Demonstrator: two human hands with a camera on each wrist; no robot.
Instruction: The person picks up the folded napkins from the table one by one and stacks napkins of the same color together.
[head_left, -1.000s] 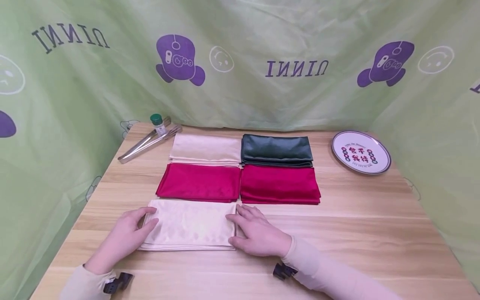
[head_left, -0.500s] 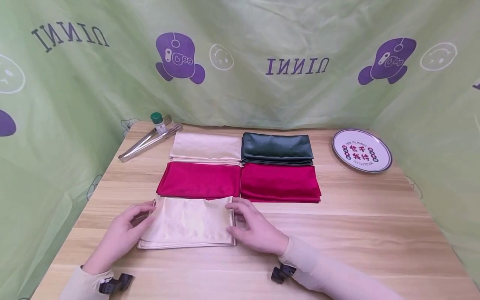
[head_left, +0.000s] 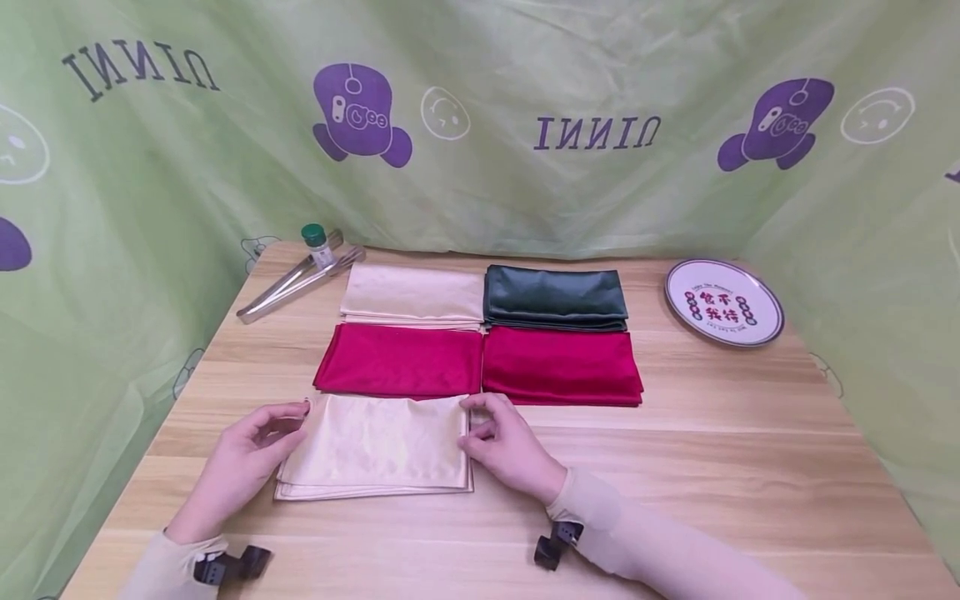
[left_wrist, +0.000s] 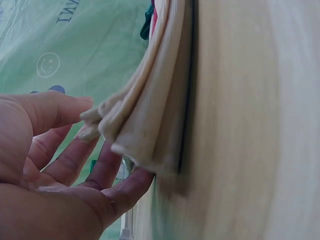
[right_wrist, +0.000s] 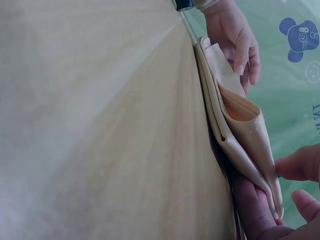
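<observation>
A folded cream satin cloth (head_left: 378,446) lies near the front of the table, its far edge raised and slightly wavy. My left hand (head_left: 243,454) pinches its far left corner; the left wrist view shows thumb and fingers at the layered folds (left_wrist: 145,105). At the opposite end, my right hand (head_left: 517,446) grips the far right corner. From the right wrist view, fingers (right_wrist: 255,210) reach beneath the layers while the thumb is on the other side, and a fold of the cloth (right_wrist: 250,132) gapes open. More flat cream layers stick out below the near edge.
Just beyond lie two folded crimson cloths (head_left: 397,358), with another cream cloth (head_left: 412,293) and a dark green cloth (head_left: 555,297) behind them. Metal tongs (head_left: 281,296) and a green-capped bottle (head_left: 317,244) are at back left. A patterned plate (head_left: 723,302) sits back right, before a green curtain (head_left: 480,208).
The far edge of the cream cloth has come up off the table, lifted by both hands at its corners. The right hand's thumb and fingers have closed in on its corner.
</observation>
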